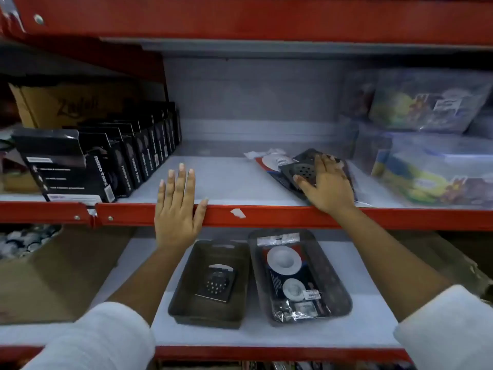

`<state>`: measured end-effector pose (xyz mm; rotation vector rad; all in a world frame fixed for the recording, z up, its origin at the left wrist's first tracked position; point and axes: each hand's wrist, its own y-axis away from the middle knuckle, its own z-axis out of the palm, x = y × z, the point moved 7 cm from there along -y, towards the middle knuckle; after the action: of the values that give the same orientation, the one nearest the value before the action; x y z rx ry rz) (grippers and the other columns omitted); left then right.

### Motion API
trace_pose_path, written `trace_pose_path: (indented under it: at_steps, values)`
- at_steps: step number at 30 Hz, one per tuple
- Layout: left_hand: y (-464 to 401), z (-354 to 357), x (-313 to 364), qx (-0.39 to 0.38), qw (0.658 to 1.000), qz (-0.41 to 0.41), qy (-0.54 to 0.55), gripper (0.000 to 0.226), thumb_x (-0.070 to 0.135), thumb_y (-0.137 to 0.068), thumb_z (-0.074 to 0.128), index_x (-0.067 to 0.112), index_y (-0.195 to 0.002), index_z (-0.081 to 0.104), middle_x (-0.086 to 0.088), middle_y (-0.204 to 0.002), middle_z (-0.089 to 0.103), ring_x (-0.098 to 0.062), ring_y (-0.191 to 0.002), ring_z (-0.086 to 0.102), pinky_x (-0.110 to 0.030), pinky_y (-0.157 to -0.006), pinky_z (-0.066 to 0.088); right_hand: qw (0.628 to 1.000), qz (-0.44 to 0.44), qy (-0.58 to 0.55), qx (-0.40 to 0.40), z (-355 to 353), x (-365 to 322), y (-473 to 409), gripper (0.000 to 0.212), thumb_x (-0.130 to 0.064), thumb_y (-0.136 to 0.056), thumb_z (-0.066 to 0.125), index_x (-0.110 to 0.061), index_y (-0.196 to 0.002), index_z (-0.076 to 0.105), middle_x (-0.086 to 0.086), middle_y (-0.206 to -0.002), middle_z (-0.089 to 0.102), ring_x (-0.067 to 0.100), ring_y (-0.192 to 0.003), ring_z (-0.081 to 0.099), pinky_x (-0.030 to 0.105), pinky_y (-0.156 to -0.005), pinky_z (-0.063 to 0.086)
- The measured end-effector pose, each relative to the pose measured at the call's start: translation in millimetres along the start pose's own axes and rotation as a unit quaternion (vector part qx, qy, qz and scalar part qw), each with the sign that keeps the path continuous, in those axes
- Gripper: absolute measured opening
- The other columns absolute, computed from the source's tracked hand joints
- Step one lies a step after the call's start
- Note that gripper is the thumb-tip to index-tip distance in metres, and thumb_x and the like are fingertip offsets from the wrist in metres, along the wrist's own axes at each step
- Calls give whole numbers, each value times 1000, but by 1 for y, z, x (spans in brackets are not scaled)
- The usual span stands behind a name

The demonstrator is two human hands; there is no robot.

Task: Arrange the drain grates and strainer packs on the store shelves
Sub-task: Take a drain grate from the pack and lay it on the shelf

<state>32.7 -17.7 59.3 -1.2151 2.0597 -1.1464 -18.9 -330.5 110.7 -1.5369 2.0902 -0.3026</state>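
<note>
Mid-task, I'd say roughly halfway. Biggest first: the upper shelf (pixel 226 180) between the two hands is mostly bare, the lower shelf (pixel 357 265) beneath the forearms holds two dark trays. The tray below the right forearm (pixel 344 297) has a strainer pack (pixel 290 279) lying flat in it (two white round strainers on a card, bagged); the tray just below the left wrist (pixel 186 289) has one square drain grate (pixel 217 283) lying flat. So at least one of each looks sorted. Left to do: a loose pile under the right hand (pixel 326 185), namely dark square grates (pixel 301 170) overlapping another strainer pack (pixel 269 160) that pokes out on the far-left side of that hand. Right hand is flat and spread on top of the pile, thumb at the near edge of a grate, pressing rather than gripping as far as I can tell. Left hand (pixel 177 206) is flat, fingers together and extended, palm on the red shelf lip (pixel 266 216), holding nothing. Hard to read: how many grates are stacked under the right palm (at least two, count unclear), the print on the packs, and the blurred bagged goods (pixel 426 108) right of the right hand. Black boxes (pixel 101 161) left of the left hand look unrelated.
</note>
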Motion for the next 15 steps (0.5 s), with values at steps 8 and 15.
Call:
trace_pose_path:
  at_steps: [8,15]
  values:
    - [2,4,-3,63,997,14,-31,61,40,-98,22,5,-148,19,-13,-154,22,-25,-148,7,-41,-120,15,994,56,-8,-96,16,16,-14,89,-81,-67,53,-22,-133,51,10,-137,54,33,-118,55,42,-96,48]
    - [2,4,-3,64,997,2,-42,62,39,-97,21,3,-148,20,-14,-154,22,-25,-147,9,-41,-120,15,997,65,28,4,0,15,-19,81,-73,-64,62,-13,-117,60,15,-118,63,33,-104,60,33,-77,48]
